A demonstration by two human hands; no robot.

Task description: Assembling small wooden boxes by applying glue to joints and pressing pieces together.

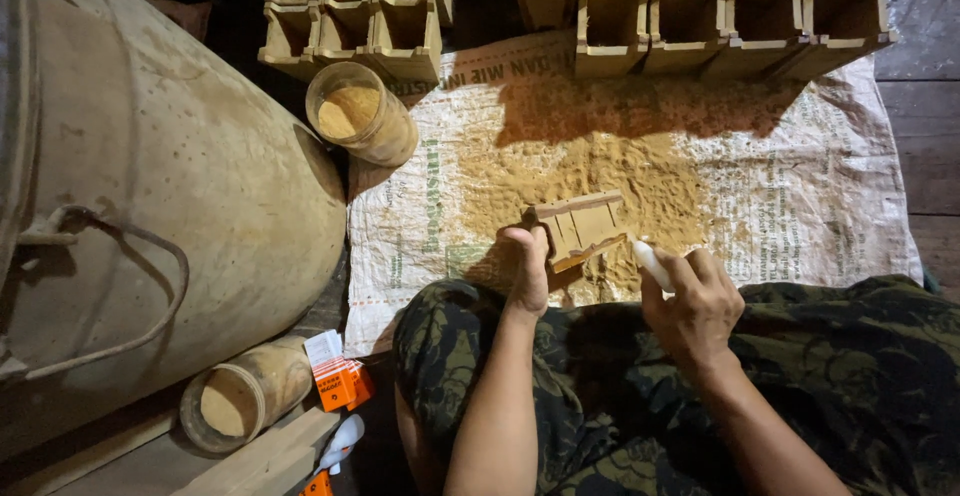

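Note:
My left hand (528,274) grips the near left corner of a small tan wooden box (582,226), tilted over a heap of sawdust (590,171) on a white woven sack (800,186). My right hand (692,306) holds a white stick-like tool (652,261) whose tip touches the box's right edge. Both forearms reach out over my lap, which is covered in dark camouflage cloth (850,376).
Rows of similar open wooden boxes (700,16) line the far edge, with more (350,16) at the upper left. A jar of sawdust (360,111) lies by a large rounded metal drum (170,196). A second jar (240,401) and small orange packets (340,381) sit at lower left.

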